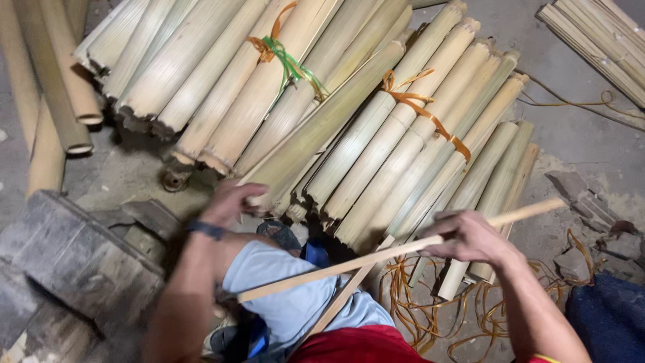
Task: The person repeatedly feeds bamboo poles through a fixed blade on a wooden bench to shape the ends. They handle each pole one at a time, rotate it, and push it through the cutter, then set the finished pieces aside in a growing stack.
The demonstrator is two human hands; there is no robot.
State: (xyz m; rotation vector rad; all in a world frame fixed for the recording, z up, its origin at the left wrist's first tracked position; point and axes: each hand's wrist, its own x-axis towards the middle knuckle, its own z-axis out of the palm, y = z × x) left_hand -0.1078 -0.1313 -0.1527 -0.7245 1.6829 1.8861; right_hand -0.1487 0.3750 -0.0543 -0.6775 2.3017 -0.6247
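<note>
The person sits on the floor (584,134) with many rolled bundles of split bamboo (376,128) lying in the middle and top of the frame. The right hand (470,236) is at the lower right, and its fingers are closed around a long thin bamboo strip (376,257) that runs across the lap from lower middle to the right. The left hand (232,202) is at the middle left, resting on the end of one bundle, its fingers curled over it. Some bundles are already tied with orange bands (423,107) and a green band (289,64). Loose orange bands (416,309) lie in a heap on the floor at the bottom. It looks like many bundles are done, and the strip is still only held.
</note>
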